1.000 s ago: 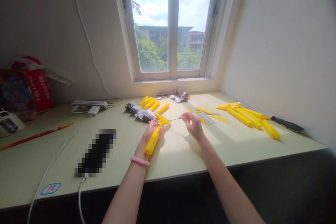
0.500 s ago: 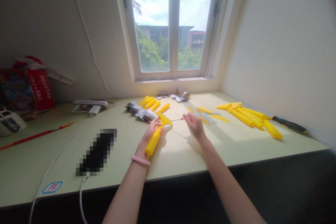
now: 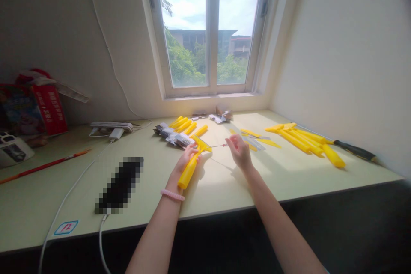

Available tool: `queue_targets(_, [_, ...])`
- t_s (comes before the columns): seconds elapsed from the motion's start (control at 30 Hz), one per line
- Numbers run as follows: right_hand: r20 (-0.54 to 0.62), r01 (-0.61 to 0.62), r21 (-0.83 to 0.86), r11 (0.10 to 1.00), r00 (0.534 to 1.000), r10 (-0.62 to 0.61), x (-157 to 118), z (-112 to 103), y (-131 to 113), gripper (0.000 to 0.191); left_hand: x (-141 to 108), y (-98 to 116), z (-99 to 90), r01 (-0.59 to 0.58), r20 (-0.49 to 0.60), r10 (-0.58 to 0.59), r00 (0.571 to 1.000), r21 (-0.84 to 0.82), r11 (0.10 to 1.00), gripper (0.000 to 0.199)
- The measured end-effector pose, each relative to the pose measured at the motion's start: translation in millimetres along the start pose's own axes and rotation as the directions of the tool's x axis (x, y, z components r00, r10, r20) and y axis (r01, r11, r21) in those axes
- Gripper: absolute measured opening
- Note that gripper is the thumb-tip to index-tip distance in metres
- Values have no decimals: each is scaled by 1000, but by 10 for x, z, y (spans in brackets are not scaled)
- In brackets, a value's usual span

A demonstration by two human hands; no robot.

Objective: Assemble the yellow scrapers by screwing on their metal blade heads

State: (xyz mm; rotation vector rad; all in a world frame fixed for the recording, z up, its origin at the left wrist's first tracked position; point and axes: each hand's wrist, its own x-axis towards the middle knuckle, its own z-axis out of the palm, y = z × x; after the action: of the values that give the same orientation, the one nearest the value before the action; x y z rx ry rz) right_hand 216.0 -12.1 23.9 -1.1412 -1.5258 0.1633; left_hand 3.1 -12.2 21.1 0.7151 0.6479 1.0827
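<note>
My left hand (image 3: 186, 158) grips a yellow plastic scraper (image 3: 188, 171) by its handle, with the wide head pointing up and to the right. My right hand (image 3: 239, 152) pinches a thin metal rod (image 3: 218, 145) with a small red part near the fingers. The rod's other end reaches toward the scraper head. The hands are close together over the pale green desk (image 3: 221, 184). Packaged blades (image 3: 175, 137) lie just beyond my left hand.
Several yellow handles (image 3: 189, 128) lie at the back, and more (image 3: 302, 143) lie at right beside a black-and-yellow screwdriver (image 3: 355, 151). A pixelated dark object (image 3: 120, 185) with a white cable, a power strip (image 3: 111, 126) and a red pencil (image 3: 45, 166) lie at left.
My right hand has shifted slightly to the right with the rod. The left hand keeps its hold on the scraper. The whole view has drifted a little.
</note>
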Motion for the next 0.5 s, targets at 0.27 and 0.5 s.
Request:
queue_targets(0.27, [32,23,49,999,999,-24,3,11,27,7,11,7,6,-3,-53,3,999,-12,1000,51])
queue_targets(0.5, [9,-6,42,999,1000,6,-5,-1,-38,24,16,-5,0,6,-28,-7,1000,-9,1000,46])
